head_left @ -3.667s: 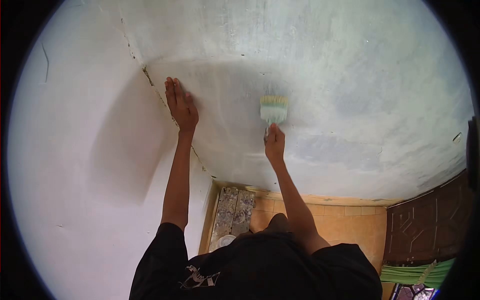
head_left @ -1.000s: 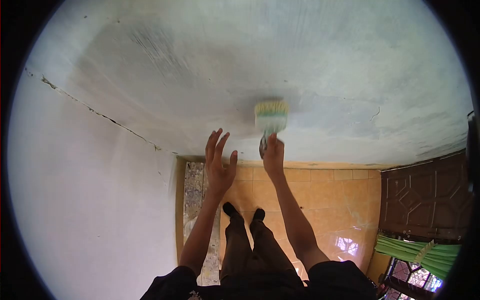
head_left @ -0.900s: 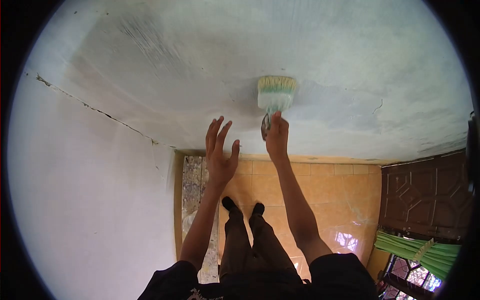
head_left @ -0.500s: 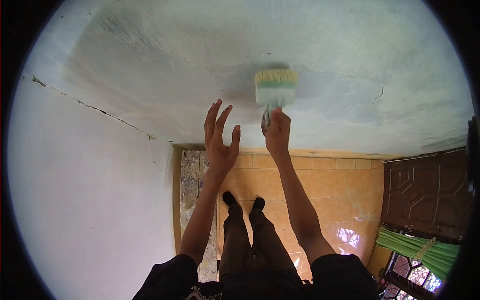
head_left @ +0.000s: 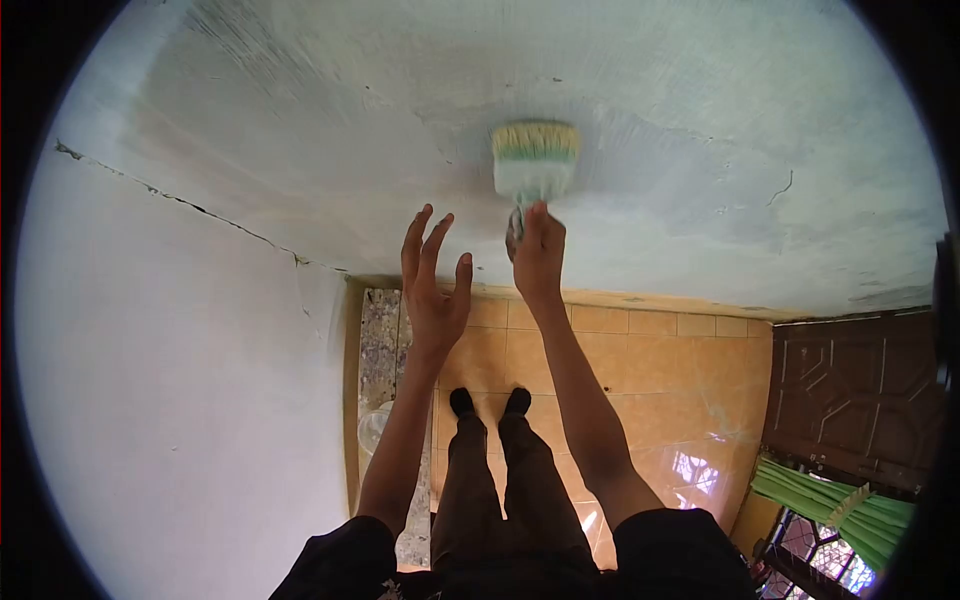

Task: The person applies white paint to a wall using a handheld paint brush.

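Observation:
A wide paint brush (head_left: pixel 535 165) with pale yellow and green bristles is in my right hand (head_left: pixel 540 248), fingers wrapped round its handle. Its bristles point up the wall (head_left: pixel 640 160), which has a patchy whitish-grey coat with darker damp-looking areas around the brush. To the left of the brush, my left hand (head_left: pixel 432 300) is raised with fingers spread and nothing in it, fingertips close to the wall's surface.
A paint-spattered plank (head_left: pixel 380 330) stands at the left wall, a clear container (head_left: pixel 373 428) on it. Orange tiles (head_left: pixel 620 350) cover the floor under my feet. A long crack (head_left: pixel 200 209) runs along the wall corner. On the right are a dark carved door (head_left: pixel 850 390) and a green curtain (head_left: pixel 810 490).
The brush and my right hand have shifted slightly left and up along the wall. My left hand stays spread, a little farther left in view.

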The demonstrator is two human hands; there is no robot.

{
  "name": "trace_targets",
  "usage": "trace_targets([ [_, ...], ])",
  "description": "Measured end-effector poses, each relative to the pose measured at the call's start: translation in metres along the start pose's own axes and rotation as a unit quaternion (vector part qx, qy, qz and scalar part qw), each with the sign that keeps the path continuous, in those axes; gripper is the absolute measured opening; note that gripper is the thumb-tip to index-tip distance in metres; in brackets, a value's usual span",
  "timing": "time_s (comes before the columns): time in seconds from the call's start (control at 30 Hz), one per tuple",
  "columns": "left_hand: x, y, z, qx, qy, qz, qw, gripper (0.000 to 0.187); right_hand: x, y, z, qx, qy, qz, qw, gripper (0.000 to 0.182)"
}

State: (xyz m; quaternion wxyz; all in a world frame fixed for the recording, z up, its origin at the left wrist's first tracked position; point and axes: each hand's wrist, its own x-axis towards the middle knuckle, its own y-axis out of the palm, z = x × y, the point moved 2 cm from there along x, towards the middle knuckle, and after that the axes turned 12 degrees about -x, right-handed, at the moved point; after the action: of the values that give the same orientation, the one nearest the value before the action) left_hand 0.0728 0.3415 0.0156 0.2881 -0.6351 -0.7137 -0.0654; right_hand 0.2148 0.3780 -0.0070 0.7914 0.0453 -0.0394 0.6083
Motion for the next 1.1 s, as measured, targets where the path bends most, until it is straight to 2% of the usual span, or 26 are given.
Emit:
trace_targets([
  [0.07,-0.001,0.0,0.004,-0.003,-0.009,0.005,1.0,0.043,0.015,0.008,0.0,0.0,-0.019,0.004,1.0,0.049],
  [0.13,-0.003,0.001,0.004,-0.004,-0.023,0.015,1.0,0.043,0.004,0.006,-0.025,-0.031,0.006,-0.011,0.999,0.049],
  [0.2,-0.003,0.0,0.006,-0.004,-0.001,0.028,1.0,0.043,-0.014,0.003,-0.07,-0.016,0.033,-0.016,0.999,0.049],
  [0.3,0.001,-0.002,0.007,-0.016,0.026,0.031,0.999,0.043,-0.043,-0.012,-0.082,-0.021,0.046,-0.007,0.999,0.051],
  [0.4,-0.003,-0.001,0.007,-0.024,0.006,0.04,0.999,0.043,-0.027,-0.027,-0.006,-0.1,0.03,-0.061,0.993,0.058],
  [0.47,-0.007,0.004,0.004,-0.041,-0.01,0.041,0.998,0.043,-0.004,-0.034,0.044,0.001,-0.002,-0.067,0.998,0.052],
  [0.5,-0.01,0.007,0.003,-0.04,-0.009,0.046,0.998,0.043,0.006,-0.038,0.059,0.006,-0.023,-0.057,0.998,0.053],
  [0.57,-0.014,0.013,0.002,-0.036,-0.005,0.051,0.998,0.043,0.019,-0.045,0.052,-0.012,-0.002,-0.056,0.998,0.055],
  [0.63,-0.016,0.018,-0.005,-0.051,-0.008,0.054,0.997,0.043,0.013,-0.056,0.013,-0.076,-0.025,-0.055,0.995,0.056],
  [0.7,-0.022,0.022,-0.01,-0.064,-0.004,0.064,0.996,0.042,-0.012,-0.065,-0.039,-0.087,0.035,-0.058,0.994,0.056],
  [0.77,-0.03,0.026,-0.011,-0.075,0.01,0.079,0.994,0.042,-0.041,-0.073,-0.05,-0.07,0.089,-0.057,0.992,0.055],
  [0.87,-0.049,0.032,-0.014,-0.06,-0.001,0.115,0.992,0.042,-0.04,-0.086,-0.013,-0.036,0.075,-0.092,0.992,0.056],
  [0.9,-0.057,0.036,-0.012,-0.067,-0.014,0.118,0.991,0.042,-0.028,-0.09,0.001,-0.033,0.033,-0.083,0.995,0.051],
  [0.97,-0.066,0.046,-0.008,-0.083,-0.032,0.123,0.988,0.043,-0.001,-0.093,0.038,-0.008,0.009,-0.093,0.996,0.052],
  [1.07,-0.073,0.053,-0.022,-0.083,-0.045,0.124,0.988,0.044,0.022,-0.104,0.035,-0.013,-0.041,-0.068,0.997,0.056],
  [1.1,-0.073,0.055,-0.026,-0.077,-0.048,0.131,0.987,0.044,0.019,-0.109,0.02,-0.024,-0.03,-0.066,0.997,0.056],
])
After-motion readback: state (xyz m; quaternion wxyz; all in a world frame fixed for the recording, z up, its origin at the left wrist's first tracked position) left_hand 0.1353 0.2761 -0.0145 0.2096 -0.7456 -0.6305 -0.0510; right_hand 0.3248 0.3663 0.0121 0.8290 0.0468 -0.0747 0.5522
